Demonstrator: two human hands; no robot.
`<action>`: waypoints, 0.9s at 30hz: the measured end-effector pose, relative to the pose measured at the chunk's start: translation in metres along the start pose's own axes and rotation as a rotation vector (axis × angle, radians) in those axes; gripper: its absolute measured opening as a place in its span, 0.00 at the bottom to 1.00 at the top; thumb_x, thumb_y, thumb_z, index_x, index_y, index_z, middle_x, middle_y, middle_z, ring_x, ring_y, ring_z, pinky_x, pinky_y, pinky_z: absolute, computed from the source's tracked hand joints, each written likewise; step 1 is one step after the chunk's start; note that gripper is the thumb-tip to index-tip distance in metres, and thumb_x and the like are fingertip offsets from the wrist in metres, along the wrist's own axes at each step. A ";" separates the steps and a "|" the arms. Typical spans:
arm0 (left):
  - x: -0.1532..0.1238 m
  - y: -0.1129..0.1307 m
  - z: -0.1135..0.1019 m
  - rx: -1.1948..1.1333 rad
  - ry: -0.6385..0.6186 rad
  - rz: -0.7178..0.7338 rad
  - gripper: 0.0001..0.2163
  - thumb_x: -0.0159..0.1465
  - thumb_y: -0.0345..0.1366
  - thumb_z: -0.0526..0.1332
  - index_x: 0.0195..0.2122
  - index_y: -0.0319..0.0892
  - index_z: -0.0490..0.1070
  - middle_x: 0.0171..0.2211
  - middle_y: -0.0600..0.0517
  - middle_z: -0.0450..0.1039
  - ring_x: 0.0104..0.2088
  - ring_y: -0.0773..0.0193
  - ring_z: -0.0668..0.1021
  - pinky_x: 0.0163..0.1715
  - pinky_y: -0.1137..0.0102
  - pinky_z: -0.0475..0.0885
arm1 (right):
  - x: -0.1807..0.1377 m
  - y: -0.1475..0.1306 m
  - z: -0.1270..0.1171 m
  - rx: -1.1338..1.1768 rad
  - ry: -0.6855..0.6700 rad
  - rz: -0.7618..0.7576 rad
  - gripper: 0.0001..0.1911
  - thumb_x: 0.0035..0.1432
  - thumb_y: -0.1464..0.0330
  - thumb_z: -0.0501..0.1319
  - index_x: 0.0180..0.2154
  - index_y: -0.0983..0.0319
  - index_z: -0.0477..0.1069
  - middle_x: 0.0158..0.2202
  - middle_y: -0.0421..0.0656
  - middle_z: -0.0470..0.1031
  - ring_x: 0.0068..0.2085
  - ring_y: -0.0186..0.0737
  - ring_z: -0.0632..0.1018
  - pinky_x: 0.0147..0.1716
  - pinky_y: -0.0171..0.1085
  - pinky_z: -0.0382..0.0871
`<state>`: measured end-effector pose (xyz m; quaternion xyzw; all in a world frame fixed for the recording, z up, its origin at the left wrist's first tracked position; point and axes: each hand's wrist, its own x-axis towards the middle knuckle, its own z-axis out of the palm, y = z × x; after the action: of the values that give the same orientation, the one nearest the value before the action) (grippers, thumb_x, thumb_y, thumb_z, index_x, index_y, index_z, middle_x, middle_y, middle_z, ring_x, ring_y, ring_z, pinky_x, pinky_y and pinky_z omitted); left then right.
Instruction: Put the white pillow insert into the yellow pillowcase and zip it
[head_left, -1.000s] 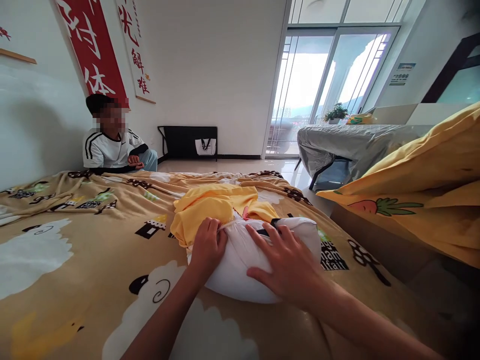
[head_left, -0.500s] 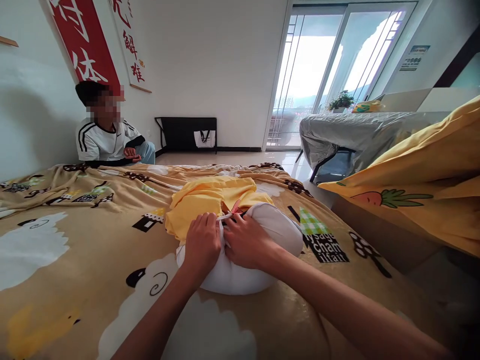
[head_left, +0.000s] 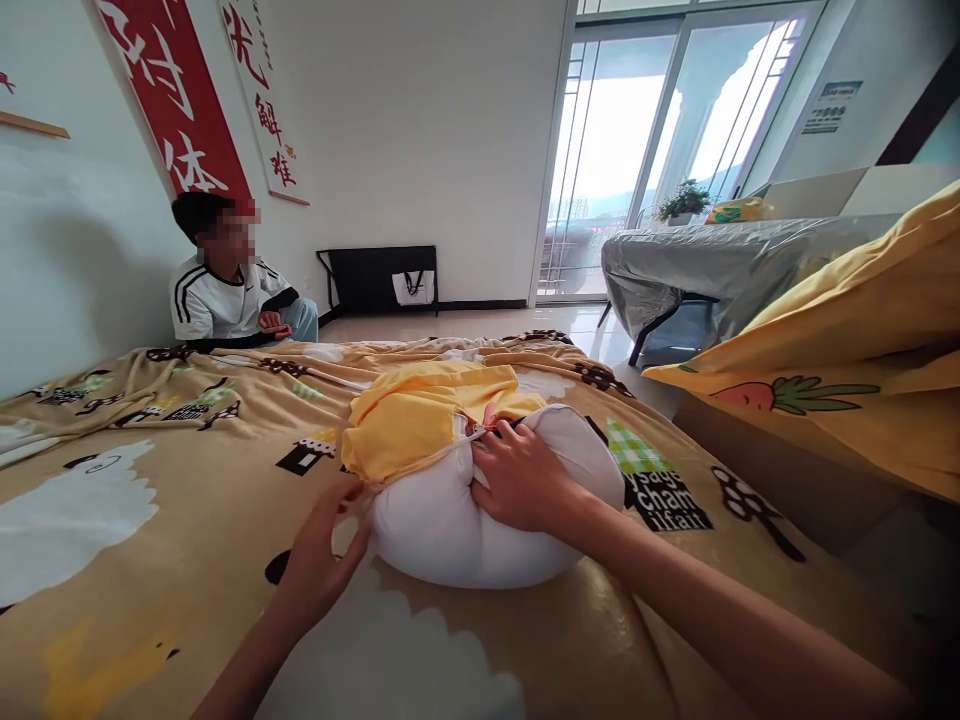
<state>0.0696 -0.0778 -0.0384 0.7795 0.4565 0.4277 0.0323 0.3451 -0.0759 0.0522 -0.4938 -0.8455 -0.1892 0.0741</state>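
A plump white pillow (head_left: 450,530) lies on the blanket, its far part inside a bunched yellow pillowcase (head_left: 427,410). The pillowcase's opening, with a pale edge and a small reddish piece near its middle, crosses the pillow. My right hand (head_left: 525,475) presses on the pillow's middle, its fingers closed at the pillowcase edge by the reddish piece; its fingertips are partly hidden. At the pillow's left side, my left hand (head_left: 330,545) has thumb and fingers apart, fingertips close to the pillowcase's left corner. I cannot tell whether they touch it.
A tan patterned blanket (head_left: 217,520) spreads beneath everything. Yellow fabric with a carrot print (head_left: 825,390) hangs at the right. Beyond stand a plastic-covered table (head_left: 697,250) and a black folded frame (head_left: 360,280) with a white bag. A person (head_left: 225,290) sits at the far left.
My left hand has let go of the opening's middle and moved left and nearer to me, to the pillow's left side. My right hand stays at the opening. The view has shifted slightly.
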 end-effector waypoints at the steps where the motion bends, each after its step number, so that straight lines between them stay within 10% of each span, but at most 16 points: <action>1: -0.004 -0.011 0.004 -0.027 -0.054 -0.060 0.19 0.62 0.42 0.57 0.53 0.43 0.62 0.49 0.45 0.70 0.45 0.59 0.74 0.42 0.67 0.71 | 0.000 0.000 0.000 0.000 0.004 -0.003 0.18 0.57 0.61 0.53 0.40 0.66 0.73 0.43 0.54 0.73 0.48 0.55 0.69 0.43 0.48 0.62; 10: 0.034 -0.005 0.053 -0.287 0.123 -0.244 0.09 0.51 0.37 0.58 0.32 0.42 0.68 0.31 0.52 0.71 0.34 0.62 0.73 0.34 0.70 0.68 | -0.011 0.008 0.004 -0.036 0.103 0.060 0.16 0.57 0.62 0.55 0.41 0.64 0.73 0.44 0.53 0.74 0.49 0.53 0.69 0.46 0.46 0.62; 19: 0.072 0.034 0.095 -0.258 0.492 -0.354 0.09 0.52 0.34 0.54 0.18 0.42 0.53 0.19 0.57 0.55 0.23 0.68 0.61 0.25 0.73 0.55 | -0.035 0.033 0.019 -0.096 0.515 0.203 0.20 0.60 0.60 0.55 0.49 0.66 0.70 0.46 0.49 0.75 0.42 0.46 0.72 0.40 0.41 0.67; 27: 0.122 0.071 0.094 -0.206 0.500 -0.225 0.11 0.50 0.26 0.54 0.17 0.42 0.51 0.18 0.56 0.56 0.25 0.67 0.61 0.30 0.70 0.54 | -0.066 0.036 -0.002 -0.346 0.302 0.210 0.32 0.61 0.48 0.47 0.64 0.48 0.52 0.55 0.53 0.64 0.44 0.51 0.73 0.39 0.47 0.68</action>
<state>0.2100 0.0035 0.0113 0.5869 0.4882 0.6443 0.0449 0.4093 -0.1147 0.0425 -0.5505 -0.7238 -0.3940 0.1334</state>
